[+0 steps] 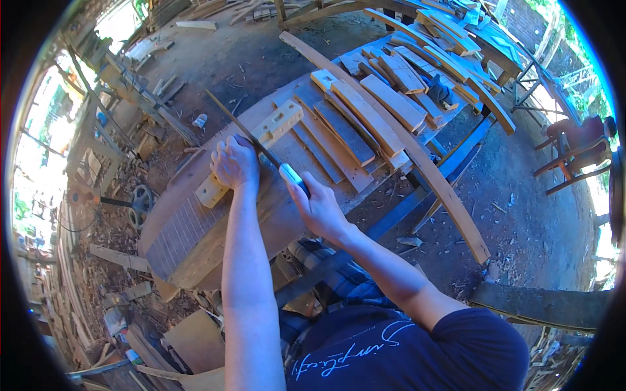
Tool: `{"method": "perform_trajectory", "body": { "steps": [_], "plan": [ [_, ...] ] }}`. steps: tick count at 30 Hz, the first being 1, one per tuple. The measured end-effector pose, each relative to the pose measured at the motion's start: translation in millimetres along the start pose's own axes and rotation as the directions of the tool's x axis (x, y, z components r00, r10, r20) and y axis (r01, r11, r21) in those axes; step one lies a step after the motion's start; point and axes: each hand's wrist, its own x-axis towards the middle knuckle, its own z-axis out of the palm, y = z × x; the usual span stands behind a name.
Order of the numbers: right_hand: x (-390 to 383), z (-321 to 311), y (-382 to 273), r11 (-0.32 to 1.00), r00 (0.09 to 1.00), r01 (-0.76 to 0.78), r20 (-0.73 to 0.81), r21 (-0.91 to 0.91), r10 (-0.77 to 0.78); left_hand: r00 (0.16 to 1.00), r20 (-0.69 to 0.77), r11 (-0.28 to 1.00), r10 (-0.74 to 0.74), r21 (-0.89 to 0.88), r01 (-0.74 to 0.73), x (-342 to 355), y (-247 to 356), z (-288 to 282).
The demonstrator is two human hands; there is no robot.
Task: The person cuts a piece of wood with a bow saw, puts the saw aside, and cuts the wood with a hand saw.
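A pale wooden block with slots and holes in its top lies across the workbench. My left hand presses down on it with the fingers curled over, hiding its middle; the near end shows beside my wrist. In my right hand, closed round the pale handle, is a long thin-bladed handsaw, seen nearly edge-on. Its dark blade crosses the block just right of my left fingers, and the tip points to the far left. How deep the blade sits in the wood cannot be made out.
Several cut boards lie on the bench's right half. A long curved plank slants past them, its near end overhanging. More timber is stacked behind. A chair frame stands right; a spoked wheel and wood scraps are at left.
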Motion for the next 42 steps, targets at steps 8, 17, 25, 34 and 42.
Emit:
{"method": "perform_trajectory", "body": {
  "steps": [8, 17, 25, 34, 42],
  "plan": [
    [-76.8, -51.6, 4.5, 0.999, 0.999, -0.034, 0.024, 0.02, 0.033, 0.998, 0.047, 0.999, 0.037, -0.027, -0.036, 2.0, 14.8, -9.3],
    [-75.9, -64.5, 2.4, 1.0, 0.995, 0.016, 0.103, -0.019, -0.014, 1.0, -0.017, 1.0, -0.007, 0.029, 0.007, 6.6, -1.2, 5.8],
    [-2.9, -15.6, -9.4, 1.0, 0.999, -0.003, 0.053, 0.031, 0.001, 0.998, 0.001, 0.998, 0.055, -0.023, -0.055, 3.3, -7.9, -6.7],
    [-17.4, -1.3, -5.9, 1.0, 0.997, -0.001, 0.073, 0.029, -0.001, 0.998, 0.022, 0.991, 0.052, -0.121, -0.049, 0.0, 3.6, -12.0],
    [-59.1, -31.3, -3.8, 0.966, 0.962, -0.232, 0.175, 0.111, 0.211, 0.999, 0.041, 0.995, 0.022, -0.099, -0.017, 2.9, -0.5, -11.0]
  ]
}}
